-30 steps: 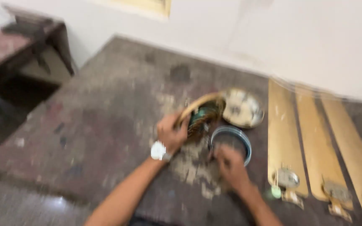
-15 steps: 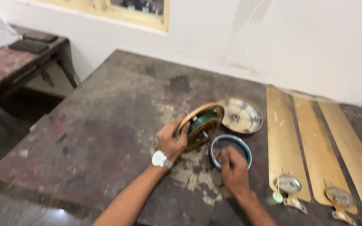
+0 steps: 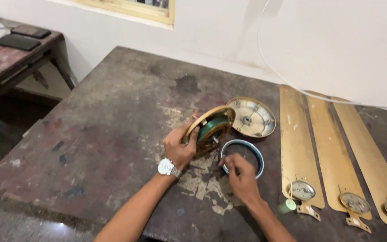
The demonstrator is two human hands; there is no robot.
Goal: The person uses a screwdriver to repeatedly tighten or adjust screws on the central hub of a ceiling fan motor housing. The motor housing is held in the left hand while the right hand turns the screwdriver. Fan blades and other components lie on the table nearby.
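1. Head view, hands: my left hand (image 3: 181, 147) is closed on the rim of the round gold-coloured metal fan motor housing with green windings (image 3: 210, 129), holding it tilted on edge on the worn, paint-flecked dark surface (image 3: 99, 134). A silver wristwatch (image 3: 168, 168) sits on that wrist.
2. Head view, right side: my right hand (image 3: 242, 175) rests with curled fingers at the near edge of the thin blue-grey metal ring (image 3: 242, 152). Whether the fingertips pinch something small I cannot tell; they hide the contact.
3. Head view, position: the housing stands just left of the ring and just in front of the shallow round gold-rimmed metal cover lying open side up (image 3: 251, 117). The housing is in the left hand; the ring lies flat, touching the right.
4. Judgement: the tilted housing needs a firm hold at the rim, fingers clear of the windings, its lower edge braced on the surface.
5. Head view, surroundings: three long gold-coloured fan blades (image 3: 332, 154) lie side by side well to the right, brackets nearest me.
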